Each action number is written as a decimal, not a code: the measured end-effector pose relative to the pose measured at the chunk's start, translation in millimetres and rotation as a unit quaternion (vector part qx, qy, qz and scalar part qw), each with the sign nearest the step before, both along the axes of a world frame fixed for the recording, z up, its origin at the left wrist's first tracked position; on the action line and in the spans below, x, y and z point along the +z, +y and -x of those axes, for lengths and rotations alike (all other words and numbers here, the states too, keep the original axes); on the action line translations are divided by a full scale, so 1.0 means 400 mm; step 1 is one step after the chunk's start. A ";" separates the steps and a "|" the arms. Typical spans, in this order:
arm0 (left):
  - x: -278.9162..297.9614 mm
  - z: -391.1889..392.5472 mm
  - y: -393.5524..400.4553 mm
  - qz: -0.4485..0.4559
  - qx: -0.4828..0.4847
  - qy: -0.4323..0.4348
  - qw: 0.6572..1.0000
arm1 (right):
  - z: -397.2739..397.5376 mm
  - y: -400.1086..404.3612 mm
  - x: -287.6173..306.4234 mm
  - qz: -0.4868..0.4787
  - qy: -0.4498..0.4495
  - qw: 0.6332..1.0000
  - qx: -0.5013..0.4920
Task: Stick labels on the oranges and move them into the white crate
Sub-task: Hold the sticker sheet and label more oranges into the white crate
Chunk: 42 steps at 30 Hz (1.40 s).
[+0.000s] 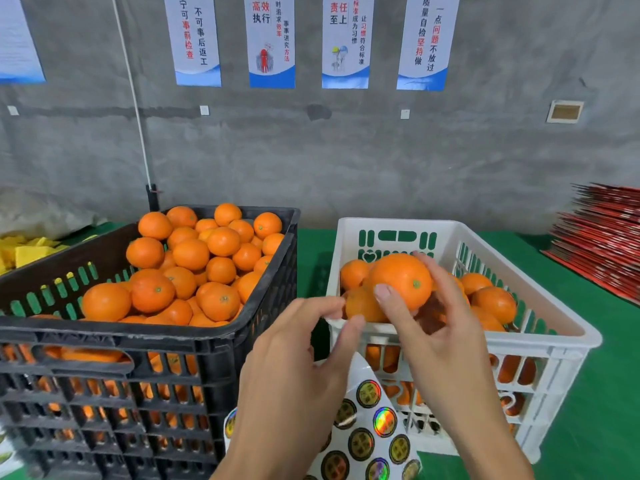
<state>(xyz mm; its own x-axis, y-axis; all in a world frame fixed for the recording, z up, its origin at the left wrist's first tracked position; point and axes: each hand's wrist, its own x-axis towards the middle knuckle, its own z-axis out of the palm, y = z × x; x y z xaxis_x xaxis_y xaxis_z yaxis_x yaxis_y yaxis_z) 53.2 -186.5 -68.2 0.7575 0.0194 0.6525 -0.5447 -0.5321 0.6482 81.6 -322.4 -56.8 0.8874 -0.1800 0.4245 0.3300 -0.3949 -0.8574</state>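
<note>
My right hand [446, 348] grips an orange [401, 278] from below and holds it over the near left corner of the white crate [554, 327]. Several oranges [495, 303] lie in that crate. My left hand [294, 375] is just left of the held orange, thumb and forefinger close together near the crate rim. A sheet of round gold and holographic labels [367, 420] sticks out from under the left palm, and the lower fingers seem to hold it. On the left, a black crate [138, 336] is piled with oranges [194, 265].
Both crates stand side by side on a green table cover [606, 393], with a narrow gap between them. A stack of red flat cartons [599, 237] lies at the far right. Yellow pieces [27, 251] sit at the far left. A grey wall with posters is behind.
</note>
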 end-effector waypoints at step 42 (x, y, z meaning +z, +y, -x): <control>0.022 0.002 0.029 0.053 -0.109 -0.102 0.987 | 0.088 -0.055 0.005 -0.017 -0.103 0.976 0.190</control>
